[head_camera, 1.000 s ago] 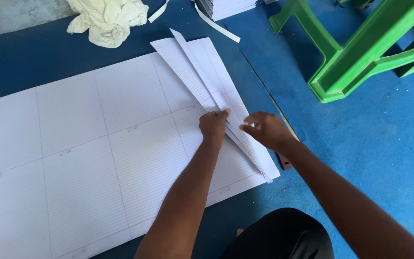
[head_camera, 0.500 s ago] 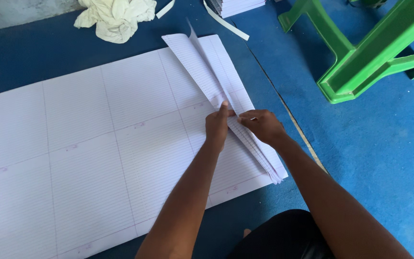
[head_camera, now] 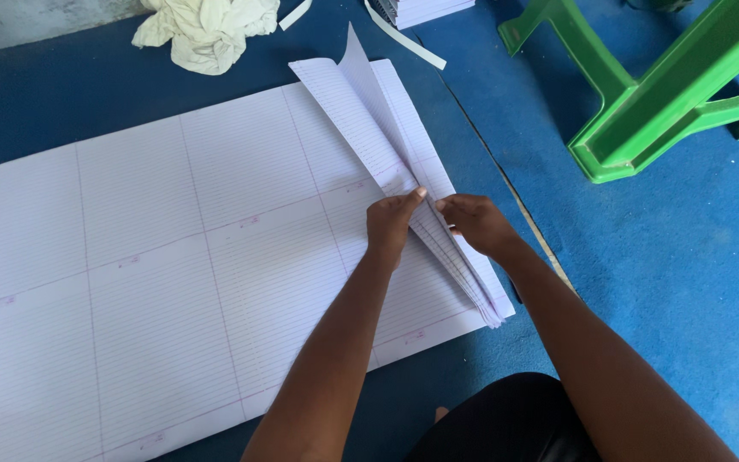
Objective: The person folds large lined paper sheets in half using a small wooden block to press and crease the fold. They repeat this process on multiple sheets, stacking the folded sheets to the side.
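The fingers (head_camera: 410, 198) of the left hand (head_camera: 391, 224) press flat, tips forward, on the folded stack of ruled paper sheets (head_camera: 404, 184), thumb and fingertips narrowed together on its upper layers rather than gripping round anything. Just beside them, the right hand (head_camera: 472, 222) curls its fingers (head_camera: 448, 205) over the same stack from the other side, pinching the fanned edges where the layers meet; the two sets of fingertips nearly touch.

The stack lies directly under and ahead of both hands. Its long axis runs diagonally, from the loose, lifted corner far from the person, up near the top of the view, down to the tight fanned end close to the right forearm. Both hands sit about midway along that axis, the left on the flat side, the right on the raised side.

Beneath it spreads the large ruled sheet (head_camera: 156, 274), lying flat on the blue floor (head_camera: 686, 282). Farther off are a crumpled white cloth (head_camera: 207, 30), a loose paper strip (head_camera: 404, 38), and a green plastic stool (head_camera: 677, 94), well apart to the right.
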